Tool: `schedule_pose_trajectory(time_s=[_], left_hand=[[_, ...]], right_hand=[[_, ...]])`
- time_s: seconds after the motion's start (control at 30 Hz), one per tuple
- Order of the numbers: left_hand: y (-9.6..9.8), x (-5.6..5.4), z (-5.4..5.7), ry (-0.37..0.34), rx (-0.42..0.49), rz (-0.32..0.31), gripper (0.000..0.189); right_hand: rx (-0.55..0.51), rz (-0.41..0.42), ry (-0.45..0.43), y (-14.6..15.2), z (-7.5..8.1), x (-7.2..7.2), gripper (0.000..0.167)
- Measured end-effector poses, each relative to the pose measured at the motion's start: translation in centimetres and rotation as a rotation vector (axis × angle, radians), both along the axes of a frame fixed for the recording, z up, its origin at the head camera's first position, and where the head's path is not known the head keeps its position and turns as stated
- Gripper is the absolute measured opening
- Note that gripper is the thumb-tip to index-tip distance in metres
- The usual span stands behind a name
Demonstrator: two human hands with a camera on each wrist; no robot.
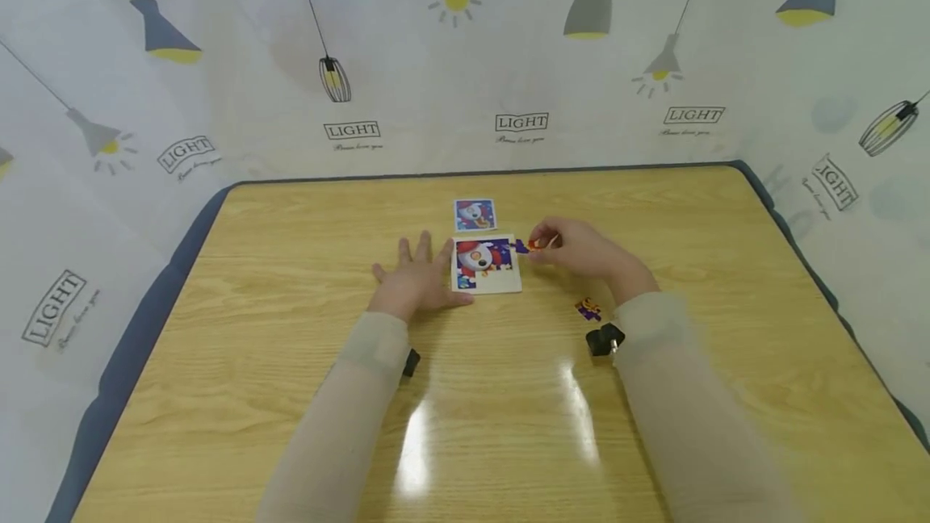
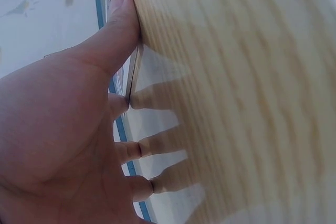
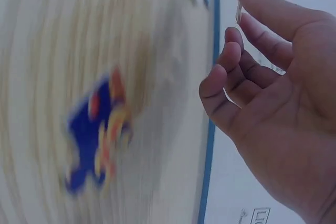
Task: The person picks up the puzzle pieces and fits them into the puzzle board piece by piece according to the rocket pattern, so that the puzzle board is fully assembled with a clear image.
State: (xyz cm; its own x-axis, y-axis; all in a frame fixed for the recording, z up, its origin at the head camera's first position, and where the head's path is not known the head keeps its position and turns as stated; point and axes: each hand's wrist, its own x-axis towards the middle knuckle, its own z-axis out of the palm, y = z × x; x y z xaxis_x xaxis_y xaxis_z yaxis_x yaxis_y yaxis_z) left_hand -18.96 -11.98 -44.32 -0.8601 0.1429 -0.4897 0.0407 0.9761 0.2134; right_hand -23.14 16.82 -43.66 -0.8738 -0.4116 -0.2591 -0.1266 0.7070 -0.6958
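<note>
A jigsaw puzzle in a white tray [image 1: 500, 284] lies on the table, its upper and left parts filled with a white-faced cartoon figure, its lower right bare. Against the tray's left side rests my left hand [image 1: 414, 281], fingers spread, thumb along the near edge. My right hand [image 1: 581, 253] pinches a purple and orange puzzle piece [image 1: 524, 247] between thumb and finger, just at the tray's right edge. In the right wrist view that piece [image 3: 239, 10] appears edge-on. Another purple and orange piece [image 1: 588, 310] lies loose on the table below my right hand.
A small picture card [image 1: 475, 215] with a similar cartoon lies just beyond the tray. The wooden table [image 1: 291, 265] has a dark blue edge, and a white cloth [image 1: 436, 144] printed with lamps stands around it. Black wrist devices [image 1: 605, 340] sit under the sleeves.
</note>
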Motion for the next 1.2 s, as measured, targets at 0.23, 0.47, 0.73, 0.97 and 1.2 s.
schedule_pose_trajectory(time_s=[0.23,0.47,0.73,0.97,1.2], left_hand=[[-0.1,-0.4,0.0,0.004,0.014,0.005,0.116],[-0.1,-0.1,0.4,0.008,0.014,0.005,0.115],[-0.2,-0.1,0.2,0.007,0.012,0.005,0.114],[-0.2,-0.1,0.1,0.004,0.013,0.011,0.113],[-0.3,-0.3,-0.3,0.003,0.007,0.01,0.115]], right_hand=[[-0.104,-0.045,0.032,-4.3,0.7,1.7,0.032],[-0.11,-0.083,0.043,-6.3,0.4,3.0,0.03],[-0.135,-0.111,0.041,-6.8,-0.9,4.1,0.027],[-0.091,-0.097,0.045,-7.3,-2.0,4.2,0.031],[-0.077,-0.102,0.046,-7.4,-2.3,4.3,0.034]])
